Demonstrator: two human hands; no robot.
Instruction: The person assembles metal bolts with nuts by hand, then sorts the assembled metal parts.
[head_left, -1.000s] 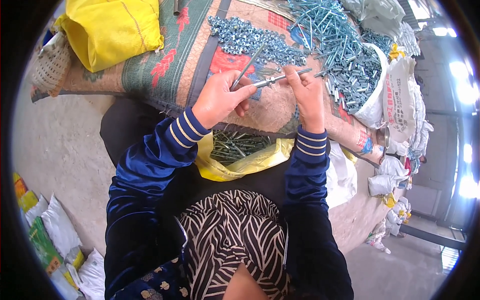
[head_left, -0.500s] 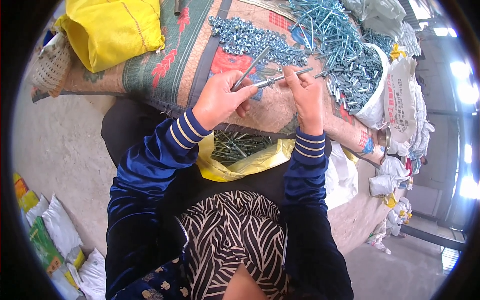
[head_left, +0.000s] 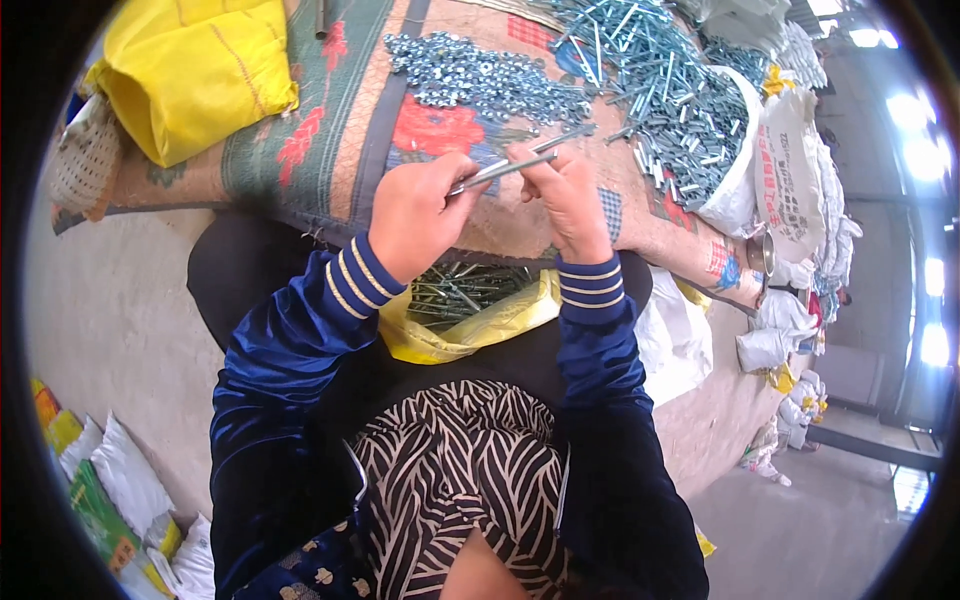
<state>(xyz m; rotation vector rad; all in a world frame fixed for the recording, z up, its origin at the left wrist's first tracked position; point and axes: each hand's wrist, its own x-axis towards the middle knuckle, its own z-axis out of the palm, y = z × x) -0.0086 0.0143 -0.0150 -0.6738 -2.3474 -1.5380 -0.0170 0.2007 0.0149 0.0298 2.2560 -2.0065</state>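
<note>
My left hand [head_left: 415,212] is closed, pinching two thin metal rods [head_left: 508,172] that slant up to the right, side by side. My right hand [head_left: 568,200] is beside their far part, with its fingers curled in; whatever lies in that pinch is hidden. Both hands are over the near edge of a patterned cloth-covered surface [head_left: 335,130]. Below them, a yellow bag [head_left: 428,345] lies open in my lap with many metal bolts [head_left: 468,296] inside. Beyond the hands spreads a layer of small metal nuts [head_left: 480,80].
At the right, long metal rods [head_left: 625,40] and short metal tubes [head_left: 690,135] are heaped by a white sack [head_left: 742,175]. A large yellow bag [head_left: 195,80] stands at the far left. Filled bags [head_left: 130,480] lie on the floor at lower left.
The rods now lie closer together; before, they spread apart. The collar-like piece seen earlier on one rod is no longer visible. My right fingers have curled inward, and the view has shifted slightly.
</note>
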